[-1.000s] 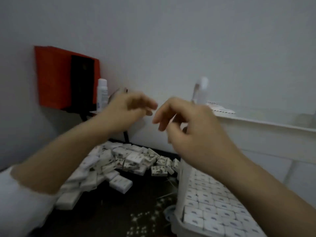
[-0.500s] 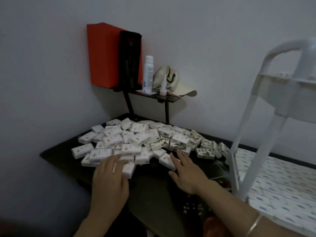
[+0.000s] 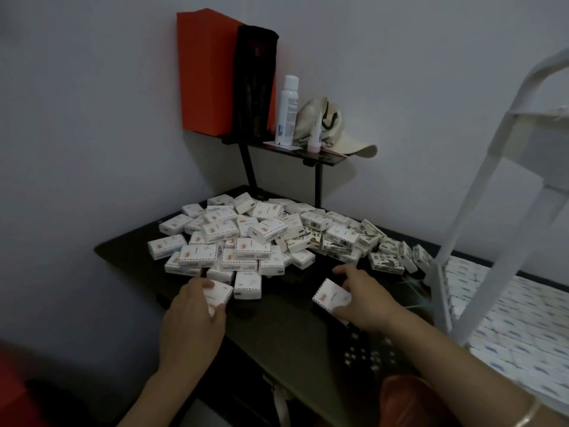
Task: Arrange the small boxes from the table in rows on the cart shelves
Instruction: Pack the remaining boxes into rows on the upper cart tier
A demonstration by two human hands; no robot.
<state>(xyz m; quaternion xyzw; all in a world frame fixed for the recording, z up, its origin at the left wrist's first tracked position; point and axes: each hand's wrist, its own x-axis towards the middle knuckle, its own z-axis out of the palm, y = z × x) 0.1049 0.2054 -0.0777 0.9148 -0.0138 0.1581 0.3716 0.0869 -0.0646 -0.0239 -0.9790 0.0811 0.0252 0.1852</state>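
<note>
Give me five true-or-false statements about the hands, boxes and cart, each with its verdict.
1. The left hand holds a small box. True.
2. The right hand is empty. False: it grips another box.
3. The pile of boxes lies on the dark table. True.
4. The cart's lower shelf is bare. False: rows of boxes cover it.
5. The white bottle lies on its side. False: it stands upright.
</note>
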